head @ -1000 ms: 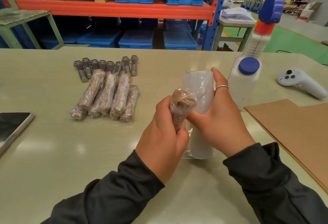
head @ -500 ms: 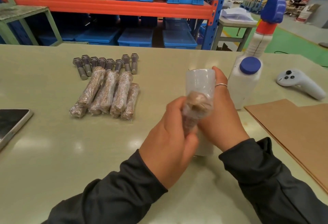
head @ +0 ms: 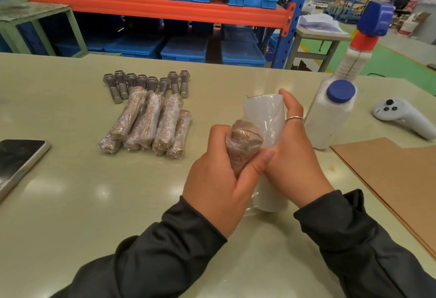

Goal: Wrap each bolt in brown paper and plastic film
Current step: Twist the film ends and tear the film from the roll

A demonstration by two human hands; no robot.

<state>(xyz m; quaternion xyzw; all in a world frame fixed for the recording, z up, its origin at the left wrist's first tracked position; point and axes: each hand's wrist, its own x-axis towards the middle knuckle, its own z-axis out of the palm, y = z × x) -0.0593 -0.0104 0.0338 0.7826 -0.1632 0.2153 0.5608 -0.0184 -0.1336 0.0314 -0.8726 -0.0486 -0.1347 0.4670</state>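
Gripping the papered bolt, left hand turns it against the film roll; right hand clasps that roll, likely feeding film.

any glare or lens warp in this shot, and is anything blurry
Head view: soft ceiling-light glare spots on the table and a sheen on the phone; wide-angle bending bows the table's far edge and the shelf beam; the hands and the film roll look sharp, the far background is softer.
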